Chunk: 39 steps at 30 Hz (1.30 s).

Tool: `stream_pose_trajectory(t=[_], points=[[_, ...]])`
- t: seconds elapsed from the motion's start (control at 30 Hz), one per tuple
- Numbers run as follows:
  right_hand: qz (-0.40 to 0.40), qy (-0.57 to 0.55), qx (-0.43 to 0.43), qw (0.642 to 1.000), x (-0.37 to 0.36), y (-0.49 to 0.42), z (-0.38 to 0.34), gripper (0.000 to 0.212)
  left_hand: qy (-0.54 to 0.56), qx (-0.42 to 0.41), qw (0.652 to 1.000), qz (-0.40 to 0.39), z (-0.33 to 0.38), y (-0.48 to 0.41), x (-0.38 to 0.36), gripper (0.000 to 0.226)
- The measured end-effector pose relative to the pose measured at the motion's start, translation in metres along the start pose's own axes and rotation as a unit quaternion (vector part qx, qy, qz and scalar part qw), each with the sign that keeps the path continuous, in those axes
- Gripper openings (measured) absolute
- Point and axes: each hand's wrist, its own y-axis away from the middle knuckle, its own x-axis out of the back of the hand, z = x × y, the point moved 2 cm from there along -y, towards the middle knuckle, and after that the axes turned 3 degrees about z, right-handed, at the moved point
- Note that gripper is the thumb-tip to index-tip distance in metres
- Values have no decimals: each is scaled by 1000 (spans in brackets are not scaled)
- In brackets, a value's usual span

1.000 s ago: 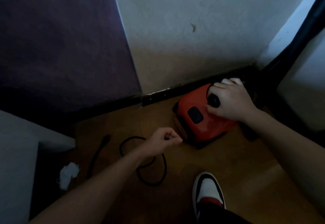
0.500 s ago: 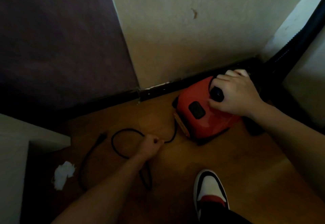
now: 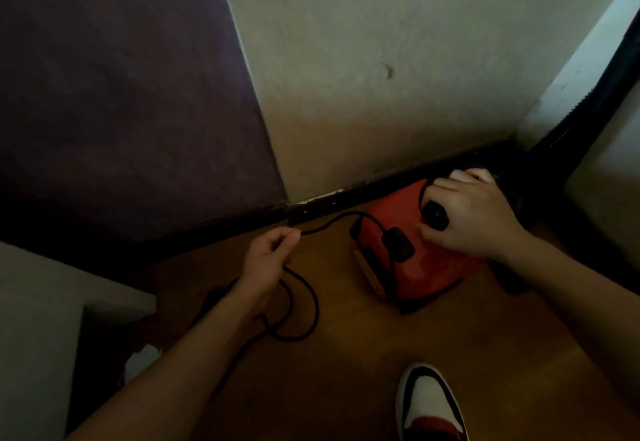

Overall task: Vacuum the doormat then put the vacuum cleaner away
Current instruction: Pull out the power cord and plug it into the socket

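Red vacuum cleaner [image 3: 415,260] parked on the wood floor [image 3: 346,371] right of middle, tucked near the wall corner, likely its resting spot. Right hand [image 3: 474,215] pressed on top, fingers [image 3: 460,177] curled over the black handle, maybe to keep it from rolling. Left hand [image 3: 268,253] at middle, fingers pinching the black cord [image 3: 308,305], probably to tidy the loose loops. No doormat in sight.

The vacuum cleaner [image 3: 408,260] sits on the floor [image 3: 346,371] against the wall [image 3: 381,77], its cord [image 3: 304,302] looping leftward.
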Motion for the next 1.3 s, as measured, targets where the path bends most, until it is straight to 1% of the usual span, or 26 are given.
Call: stream_pose_trajectory(t=[0.03, 0.1, 0.2, 0.23, 0.27, 0.33, 0.4, 0.53, 0.63, 0.7, 0.77, 0.83, 0.9, 0.93, 1.0, 1.1, 1.17, 1.2, 1.27, 1.3], points=[[-4, 1, -2, 1000, 1, 0, 0, 40, 16, -13, 1000, -14, 12, 4, 4, 19], [-11, 0, -7, 1000, 2, 0, -1, 41, 37, -44, 996, -69, 35, 16, 13, 20], [-19, -1, -9, 1000, 4, 0, -2, 42, 12, -103, 976, -190, 68, 41, 26, 6], [-23, -2, -8, 1000, 5, -1, -2, 42, -13, -121, 964, -238, 74, 49, 31, 7], [-28, -3, -9, 1000, 6, -1, -3, 43, -44, -134, 948, -287, 79, 57, 34, 12], [-34, -1, -9, 999, 7, -1, -4, 44, -129, -144, 909, -370, 78, 68, 39, 9], [-38, 2, -9, 999, 8, -1, -3, 44, -197, -141, 874, -421, 71, 75, 38, 8], [-57, 4, -3, 998, 9, -1, -2, 46, -284, -67, 840, -457, 45, 79, 41, 9], [-89, 6, -3, 996, 11, -2, -2, 50, -375, -15, 793, -480, 33, 84, 54, 9], [-140, 19, -8, 990, 17, -6, -3, 54, -443, -10, 752, -487, 31, 92, 61, 13], [-185, 45, -2, 982, 23, -10, -8, 55, -505, -26, 714, -484, 28, 103, 67, 15], [-186, 55, 27, 981, 34, -14, -20, 56, -550, -41, 695, -462, 25, 112, 73, 18], [-171, 38, 70, 982, 50, -23, -40, 56, -584, -66, 692, -419, 31, 118, 81, 20], [-172, 25, 92, 980, 59, -30, -54, 55, -591, -89, 701, -390, 36, 120, 85, 21], [-182, 1, 133, 974, 78, -45, -86, 53, -579, -145, 730, -332, 46, 127, 91, 20], [-190, -45, 199, 960, 102, -64, -140, 48, -531, -222, 777, -256, 60, 139, 100, 18], [-239, -118, 203, 942, 110, -75, -175, 44, -492, -243, 809, -211, 62, 144, 109, 12], [-272, -162, 200, 927, 110, -79, -193, 42, -473, -245, 826, -184, 62, 147, 114, 9], [-329, -239, 176, 896, 101, -83, -225, 34, -437, -245, 857, -120, 61, 154, 123, 10], [-351, -273, 155, 882, 94, -83, -238, 27, -421, -253, 866, -90, 61, 160, 126, 11]])
